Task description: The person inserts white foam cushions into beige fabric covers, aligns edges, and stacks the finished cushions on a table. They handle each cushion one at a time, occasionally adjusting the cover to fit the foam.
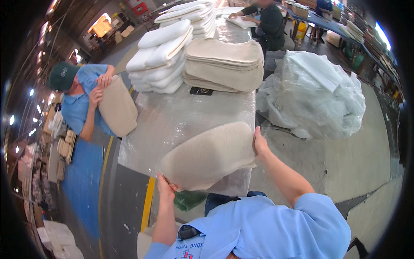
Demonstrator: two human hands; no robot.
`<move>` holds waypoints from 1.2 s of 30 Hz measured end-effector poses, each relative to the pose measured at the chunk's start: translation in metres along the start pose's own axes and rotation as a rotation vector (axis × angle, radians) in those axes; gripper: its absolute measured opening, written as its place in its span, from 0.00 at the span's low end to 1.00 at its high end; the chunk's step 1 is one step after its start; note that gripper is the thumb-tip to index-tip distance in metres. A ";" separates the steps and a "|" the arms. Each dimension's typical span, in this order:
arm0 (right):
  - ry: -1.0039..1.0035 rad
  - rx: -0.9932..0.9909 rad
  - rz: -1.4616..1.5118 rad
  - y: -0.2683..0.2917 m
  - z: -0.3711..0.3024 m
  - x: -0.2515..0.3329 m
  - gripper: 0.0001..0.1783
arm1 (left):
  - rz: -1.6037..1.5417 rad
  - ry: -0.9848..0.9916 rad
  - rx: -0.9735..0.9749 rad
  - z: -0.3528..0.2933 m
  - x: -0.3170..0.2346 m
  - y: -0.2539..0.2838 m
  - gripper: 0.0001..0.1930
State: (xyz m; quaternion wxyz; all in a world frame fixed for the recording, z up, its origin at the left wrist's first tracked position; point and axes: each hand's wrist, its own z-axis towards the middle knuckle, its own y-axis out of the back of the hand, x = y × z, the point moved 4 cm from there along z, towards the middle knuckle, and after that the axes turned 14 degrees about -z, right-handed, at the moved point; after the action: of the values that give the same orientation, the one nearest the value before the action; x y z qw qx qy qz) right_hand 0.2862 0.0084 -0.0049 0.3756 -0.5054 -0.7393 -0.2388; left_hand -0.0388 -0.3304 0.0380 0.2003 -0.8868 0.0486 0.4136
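Between my two hands I hold a beige, rounded fabric cushion cover [207, 155] above the near end of a table wrapped in clear plastic [172, 114]. My left hand [166, 186] grips its lower left corner, fingers partly behind the cloth. At its right end, my right hand [260, 144] has the thumb up along the edge, with the other fingers hidden. Farther up the table lies a stack of similar beige covers [224, 64]. Beside it on the left are piles of folded white padding [159, 56]. A small dark object [201, 91] lies in front of the stacks.
At the left a co-worker in a blue shirt [84, 99] holds another beige cover [117, 105]. A large clear plastic bag [315, 97] bulges by the table's right side. Another person in dark clothing [272, 26] handles white material at the far end. A blue table [323, 22] stands behind.
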 end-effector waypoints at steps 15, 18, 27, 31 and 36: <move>0.817 -0.055 -1.787 -0.061 -0.064 -0.028 0.41 | 0.073 0.202 0.128 -0.101 0.150 0.058 0.31; 1.072 0.007 -1.872 -0.088 -0.084 -0.063 0.39 | 0.105 0.102 0.159 -0.108 0.157 0.042 0.33; 1.151 0.710 -1.583 -0.126 -0.170 -0.129 0.31 | 0.978 -0.682 -0.152 -0.126 0.117 0.039 0.51; 0.958 0.560 -1.445 -0.117 -0.103 -0.062 0.25 | 1.316 -0.616 0.041 -0.132 0.131 -0.005 0.53; 1.144 0.192 -1.579 -0.110 -0.057 -0.013 0.33 | 1.410 -0.602 -0.098 -0.150 0.156 -0.020 0.54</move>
State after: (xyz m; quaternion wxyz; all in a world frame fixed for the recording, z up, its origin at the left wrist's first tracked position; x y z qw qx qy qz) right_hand 0.2045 -0.0819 0.0222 0.4492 0.3592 -0.5874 -0.5694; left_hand 0.1753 -0.3585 0.0132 -0.1458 -0.5031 0.5278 0.6686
